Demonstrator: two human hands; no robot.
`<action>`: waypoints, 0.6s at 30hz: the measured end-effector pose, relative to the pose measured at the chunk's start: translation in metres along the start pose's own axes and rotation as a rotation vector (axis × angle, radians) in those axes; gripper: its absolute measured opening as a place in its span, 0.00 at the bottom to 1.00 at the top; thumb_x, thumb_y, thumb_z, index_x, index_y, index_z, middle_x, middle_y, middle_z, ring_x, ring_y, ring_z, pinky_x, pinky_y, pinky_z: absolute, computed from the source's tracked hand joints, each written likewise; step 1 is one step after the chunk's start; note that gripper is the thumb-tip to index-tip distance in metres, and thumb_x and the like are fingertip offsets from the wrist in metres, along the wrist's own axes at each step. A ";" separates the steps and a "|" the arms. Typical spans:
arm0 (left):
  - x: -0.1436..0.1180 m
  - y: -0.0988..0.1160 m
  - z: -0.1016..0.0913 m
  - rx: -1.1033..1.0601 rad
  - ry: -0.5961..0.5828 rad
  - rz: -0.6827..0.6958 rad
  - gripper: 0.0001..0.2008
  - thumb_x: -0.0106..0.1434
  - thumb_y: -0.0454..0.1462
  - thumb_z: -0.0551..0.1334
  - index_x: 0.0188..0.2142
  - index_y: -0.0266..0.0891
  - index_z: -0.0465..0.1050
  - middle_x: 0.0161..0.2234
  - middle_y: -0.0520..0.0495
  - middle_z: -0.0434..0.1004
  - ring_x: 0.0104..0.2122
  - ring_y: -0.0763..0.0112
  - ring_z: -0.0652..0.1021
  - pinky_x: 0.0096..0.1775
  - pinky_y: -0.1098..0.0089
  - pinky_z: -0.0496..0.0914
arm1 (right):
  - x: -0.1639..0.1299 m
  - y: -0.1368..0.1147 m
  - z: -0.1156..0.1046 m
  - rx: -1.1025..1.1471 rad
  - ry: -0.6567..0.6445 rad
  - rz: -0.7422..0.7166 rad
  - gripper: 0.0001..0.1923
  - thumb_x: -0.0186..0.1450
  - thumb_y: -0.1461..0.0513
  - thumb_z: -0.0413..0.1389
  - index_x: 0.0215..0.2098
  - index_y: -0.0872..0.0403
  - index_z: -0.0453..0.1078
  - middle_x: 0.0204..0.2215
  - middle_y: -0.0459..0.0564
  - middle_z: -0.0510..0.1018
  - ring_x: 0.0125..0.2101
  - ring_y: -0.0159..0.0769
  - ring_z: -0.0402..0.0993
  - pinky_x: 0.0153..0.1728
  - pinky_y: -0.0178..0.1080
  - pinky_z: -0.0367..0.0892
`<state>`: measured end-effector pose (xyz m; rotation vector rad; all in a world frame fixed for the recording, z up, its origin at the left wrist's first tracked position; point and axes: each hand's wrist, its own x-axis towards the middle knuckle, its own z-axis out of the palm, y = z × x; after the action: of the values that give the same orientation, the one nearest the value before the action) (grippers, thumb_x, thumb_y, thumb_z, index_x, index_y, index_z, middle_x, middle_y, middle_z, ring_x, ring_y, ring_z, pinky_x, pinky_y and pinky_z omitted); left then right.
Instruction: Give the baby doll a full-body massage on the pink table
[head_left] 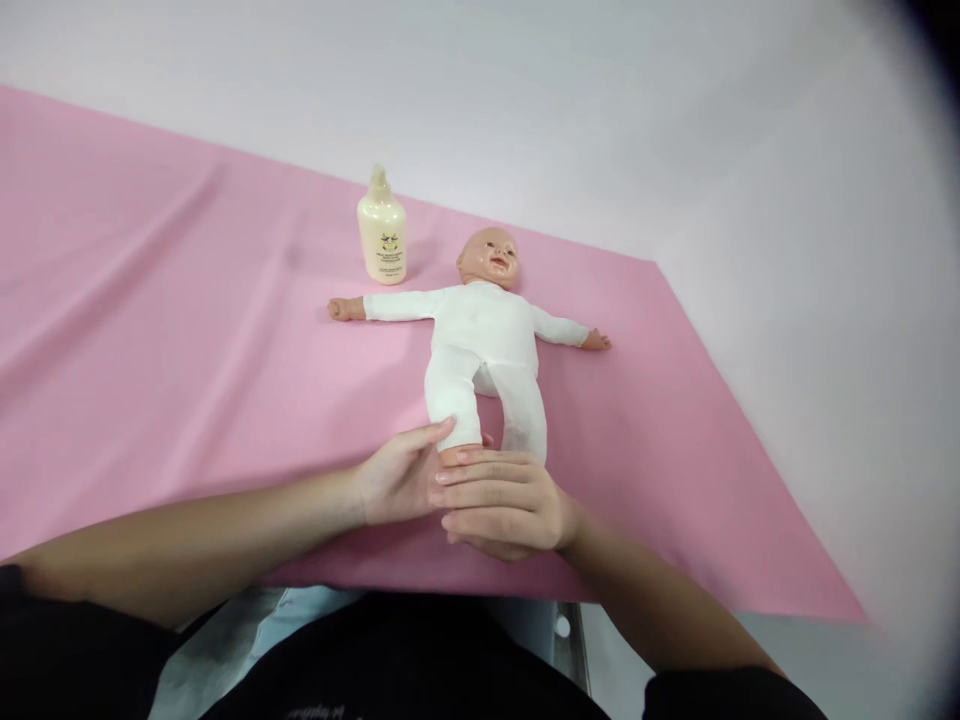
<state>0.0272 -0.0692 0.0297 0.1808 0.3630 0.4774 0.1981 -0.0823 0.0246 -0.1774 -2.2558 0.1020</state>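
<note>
Pink sheet [187, 330] under the doll [484, 345]: your left hand [397, 480] and right hand [502, 505] clasp its foot [459, 454], fingers closed around it; keep the grip gentle.

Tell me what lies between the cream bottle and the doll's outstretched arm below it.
Nothing: in the head view only bare pink sheet separates the cream bottle from the doll's sleeved arm; bottle and arm stand close but apart.

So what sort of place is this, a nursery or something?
Probably a baby-care practice station, not a real nursery. A doll in white lies on a pink sheet with a lotion bottle beside it, and both hands, left and right, hold its foot.
</note>
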 end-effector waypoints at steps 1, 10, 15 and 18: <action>0.000 0.000 0.000 0.012 0.001 -0.009 0.18 0.63 0.42 0.56 0.43 0.28 0.70 0.35 0.42 0.77 0.38 0.65 0.77 0.46 0.68 0.66 | 0.001 0.000 -0.001 -0.005 -0.034 0.021 0.09 0.62 0.61 0.55 0.42 0.54 0.68 0.41 0.47 0.79 0.51 0.27 0.68 0.57 0.36 0.63; 0.000 -0.002 0.000 0.034 -0.009 -0.030 0.17 0.62 0.44 0.57 0.40 0.29 0.71 0.33 0.41 0.77 0.34 0.63 0.78 0.40 0.66 0.69 | 0.008 0.001 -0.008 -0.082 -0.173 0.073 0.16 0.62 0.53 0.55 0.42 0.55 0.70 0.42 0.48 0.78 0.54 0.33 0.66 0.60 0.43 0.59; 0.001 0.000 0.000 -0.006 -0.017 -0.018 0.18 0.61 0.43 0.58 0.41 0.28 0.70 0.32 0.43 0.76 0.35 0.67 0.77 0.41 0.70 0.69 | -0.001 0.000 0.001 -0.036 -0.052 0.009 0.07 0.63 0.61 0.55 0.40 0.51 0.69 0.40 0.44 0.79 0.49 0.27 0.71 0.56 0.36 0.65; 0.002 0.000 0.000 -0.009 -0.010 -0.005 0.17 0.61 0.43 0.58 0.41 0.29 0.71 0.31 0.44 0.76 0.34 0.68 0.77 0.40 0.71 0.69 | -0.003 -0.001 0.001 -0.015 -0.061 -0.010 0.08 0.64 0.63 0.52 0.42 0.49 0.69 0.42 0.43 0.79 0.50 0.25 0.70 0.56 0.35 0.65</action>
<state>0.0288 -0.0680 0.0287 0.1735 0.3514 0.4731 0.1987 -0.0838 0.0218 -0.1727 -2.3183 0.0860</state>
